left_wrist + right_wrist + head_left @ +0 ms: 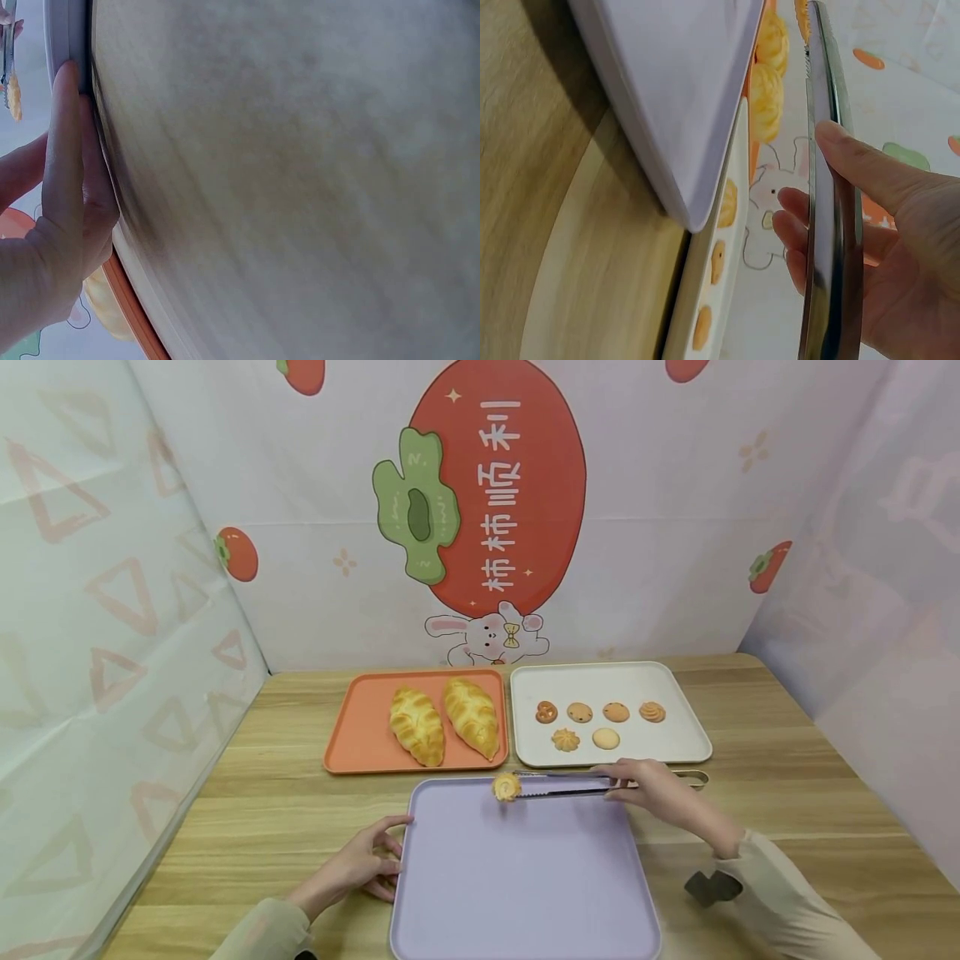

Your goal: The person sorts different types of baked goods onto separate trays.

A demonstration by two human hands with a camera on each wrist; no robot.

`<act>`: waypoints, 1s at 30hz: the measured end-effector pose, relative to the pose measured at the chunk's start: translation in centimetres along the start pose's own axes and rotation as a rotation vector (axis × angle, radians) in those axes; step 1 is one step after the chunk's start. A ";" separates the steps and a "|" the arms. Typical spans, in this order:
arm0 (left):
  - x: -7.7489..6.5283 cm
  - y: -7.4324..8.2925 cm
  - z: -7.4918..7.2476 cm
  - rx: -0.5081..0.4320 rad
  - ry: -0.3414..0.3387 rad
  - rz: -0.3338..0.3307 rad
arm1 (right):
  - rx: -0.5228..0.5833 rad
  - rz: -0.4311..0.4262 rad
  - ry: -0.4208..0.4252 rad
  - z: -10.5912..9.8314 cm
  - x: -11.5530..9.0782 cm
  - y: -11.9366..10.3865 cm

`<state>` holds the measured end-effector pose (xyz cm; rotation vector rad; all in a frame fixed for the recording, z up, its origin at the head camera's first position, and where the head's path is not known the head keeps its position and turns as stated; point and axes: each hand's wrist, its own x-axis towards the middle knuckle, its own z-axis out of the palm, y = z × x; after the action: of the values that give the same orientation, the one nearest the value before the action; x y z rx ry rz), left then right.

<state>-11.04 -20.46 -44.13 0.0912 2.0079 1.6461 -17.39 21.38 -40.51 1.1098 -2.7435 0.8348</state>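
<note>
My right hand (651, 789) grips metal tongs (831, 225) along their arms, thumb on one side and fingers on the other. Between the tongs' tips a small golden cookie (506, 787) is pinched, over the far part of the lavender tray (525, 877). At that tray's left side rests my left hand (369, 860), with fingertips touching the rim. In the left wrist view, one finger (64, 142) lies extended against the tray's edge.
Behind on the left is an orange tray (360, 727) with two large breads (470, 714). To its right, a white tray (675, 743) carries several cookies (606, 738) in two rows. All stand on a wooden table (247, 777), with printed cloth walls (637, 568) around it.
</note>
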 end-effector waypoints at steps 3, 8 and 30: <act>0.0 0.0 0.0 0.002 0.000 0.001 | -0.008 -0.011 0.040 -0.3 -0.4 0.4; -0.1 0.0 0.0 -0.003 0.000 0.000 | -0.033 0.010 0.088 -0.9 -1.2 1.2; 0.0 0.0 0.0 -0.008 -0.003 -0.001 | -0.129 0.160 0.176 -4.9 -5.3 4.3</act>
<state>-11.04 -20.48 -44.17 0.0897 1.9983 1.6528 -17.02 29.72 -39.68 0.7639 -2.7200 0.7217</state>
